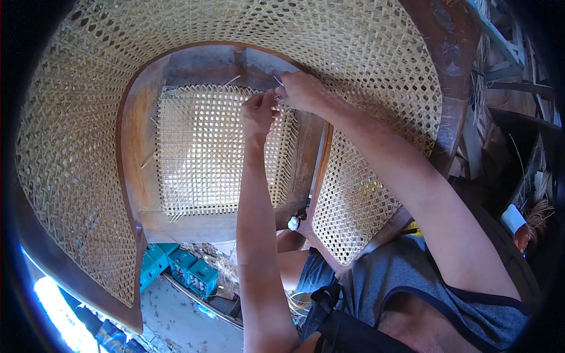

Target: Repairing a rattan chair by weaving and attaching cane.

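The seat panel (203,153) and backrest (70,117) are rough, matt woven cane; the seat frame (141,117) is smooth, faintly glossy wood. The grey top (376,279) is matt cloth; the near-left crates (203,276) are probably plastic.

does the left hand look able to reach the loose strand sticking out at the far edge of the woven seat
Probably yes: the left hand is close by, a little to the right of the loose strand, and nothing visible stands between them over the woven seat.
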The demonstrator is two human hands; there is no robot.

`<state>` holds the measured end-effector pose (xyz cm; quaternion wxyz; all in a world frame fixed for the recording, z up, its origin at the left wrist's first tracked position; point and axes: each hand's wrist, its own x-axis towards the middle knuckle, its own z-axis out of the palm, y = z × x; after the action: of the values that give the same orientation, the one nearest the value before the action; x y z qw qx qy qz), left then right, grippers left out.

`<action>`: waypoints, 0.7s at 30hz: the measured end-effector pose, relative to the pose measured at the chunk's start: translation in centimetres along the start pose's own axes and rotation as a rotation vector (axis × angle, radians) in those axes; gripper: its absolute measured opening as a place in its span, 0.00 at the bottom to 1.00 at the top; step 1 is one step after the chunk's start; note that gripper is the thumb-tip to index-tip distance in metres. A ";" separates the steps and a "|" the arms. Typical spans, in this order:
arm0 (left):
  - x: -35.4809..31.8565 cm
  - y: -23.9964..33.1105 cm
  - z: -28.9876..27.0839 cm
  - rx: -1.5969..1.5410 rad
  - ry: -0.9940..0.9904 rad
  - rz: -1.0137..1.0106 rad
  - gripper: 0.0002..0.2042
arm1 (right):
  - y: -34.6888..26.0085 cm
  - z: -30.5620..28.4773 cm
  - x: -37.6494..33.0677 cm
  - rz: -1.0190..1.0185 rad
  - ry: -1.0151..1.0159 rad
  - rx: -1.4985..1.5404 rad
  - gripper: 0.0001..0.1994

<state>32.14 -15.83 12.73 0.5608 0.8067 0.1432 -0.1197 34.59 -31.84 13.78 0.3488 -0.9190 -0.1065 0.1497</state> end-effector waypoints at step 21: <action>1.3 0.0 -2.9 0.225 -0.056 0.121 0.12 | 0.5 6.5 1.7 0.126 -0.118 0.331 0.11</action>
<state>33.49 -12.97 13.29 0.4765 0.8681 0.0644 -0.1233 33.96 -27.75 8.47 0.4784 -0.8436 -0.0431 0.2402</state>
